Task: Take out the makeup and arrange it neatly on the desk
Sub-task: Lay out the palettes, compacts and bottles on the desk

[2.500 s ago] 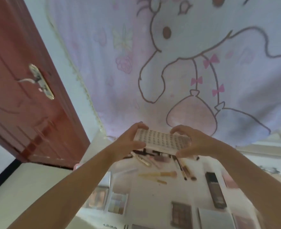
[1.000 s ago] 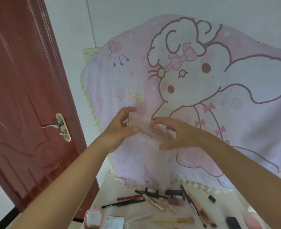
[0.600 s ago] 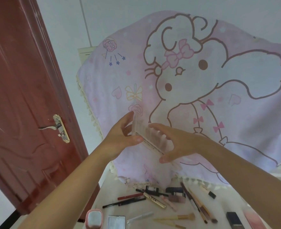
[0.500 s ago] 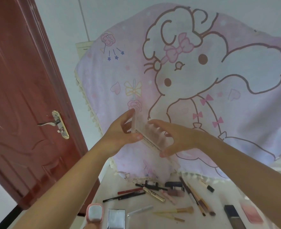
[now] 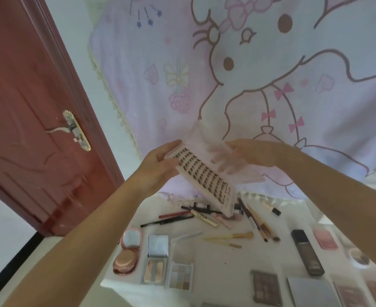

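Makeup lies spread over the white desk point(image 5: 224, 260), which fills the view from 5 to 7 o'clock. At 9 o'clock stands a red-brown door point(image 5: 27, 111) with a brass handle point(image 5: 76, 129). The left hand point(image 5: 158, 165), just left of centre, grips the upper end of a false-lash tray point(image 5: 201, 173) that slopes down toward 5 o'clock, its rows of dark lashes facing the camera. Under that forearm, at 7 o'clock, an open pink compact point(image 5: 127, 251) sits beside an open mirrored palette point(image 5: 156, 255) and a small clear-lidded palette point(image 5: 180, 274). Pencils and brushes point(image 5: 227, 237) lie near centre below the tray. The right hand point(image 5: 247, 156) holds the tray's clear lid point(image 5: 224, 156), its fingers blurred behind the plastic. A black bottle point(image 5: 306, 251) lies at 4 o'clock. Behind hangs a pink cartoon cloth point(image 5: 260, 74).
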The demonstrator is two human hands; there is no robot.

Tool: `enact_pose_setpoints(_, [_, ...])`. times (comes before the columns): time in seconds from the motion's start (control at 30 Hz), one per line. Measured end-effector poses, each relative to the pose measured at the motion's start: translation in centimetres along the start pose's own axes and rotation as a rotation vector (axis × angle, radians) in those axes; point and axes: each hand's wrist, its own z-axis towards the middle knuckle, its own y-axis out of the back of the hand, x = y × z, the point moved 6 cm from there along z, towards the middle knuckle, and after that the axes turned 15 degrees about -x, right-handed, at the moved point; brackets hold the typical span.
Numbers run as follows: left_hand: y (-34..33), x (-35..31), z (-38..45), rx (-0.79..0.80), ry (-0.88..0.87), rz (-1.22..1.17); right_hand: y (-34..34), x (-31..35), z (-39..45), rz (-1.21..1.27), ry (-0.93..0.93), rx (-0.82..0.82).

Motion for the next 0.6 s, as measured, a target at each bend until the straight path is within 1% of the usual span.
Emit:
enact_pose_setpoints(0.07, [1.3,3.7,-0.6,-0.121,0.116,-0.093,-0.2,-3.0,0.2,0.214,-0.132,-0.04])
enact_pose_setpoints(0.1, [1.9,5.9,-1.1,-0.176,0.185,-0.126,-0.4,-4.7,0.2,0.259,-0.185,-0.082])
enact_pose_setpoints(0.17, [2.3,10.1,-2.7,-0.239,0.324,-0.249,-1.1,-8.3,0.0,0.272,-0.26,-0.159])
enact_pose_setpoints(0.23, [2.4,13.8,-4.3,-0.267,0.417,-0.375,-2.0,-11.4,-0.2,0.272,-0.292,-0.186])
enact_pose_setpoints(0.3, [2.6,17.3,-6.1,-0.282,0.499,-0.407,-2.9,-14.3,-0.3,0.193,-0.334,-0.207])
enact_pose_setpoints(0.33, [2.8,19.2,-7.1,-0.289,0.553,-0.369,-3.4,-15.7,-0.2,0.104,-0.36,-0.21])
enact_pose_setpoints(0.4, [2.9,23.0,-9.4,-0.28,0.651,-0.198,-4.6,-18.1,0.2,-0.097,-0.381,-0.178])
enact_pose_setpoints(0.43, [2.9,24.5,-10.4,-0.269,0.677,-0.099,-5.3,-19.2,0.5,-0.158,-0.379,-0.167])
enact_pose_setpoints(0.5, [2.7,26.4,-11.8,-0.238,0.693,0.078,-6.7,-21.0,1.0,-0.187,-0.396,-0.157])
enact_pose_setpoints(0.6, [2.3,28.3,-13.1,-0.226,0.722,0.268,-8.6,-22.8,1.4,-0.226,-0.381,-0.141])
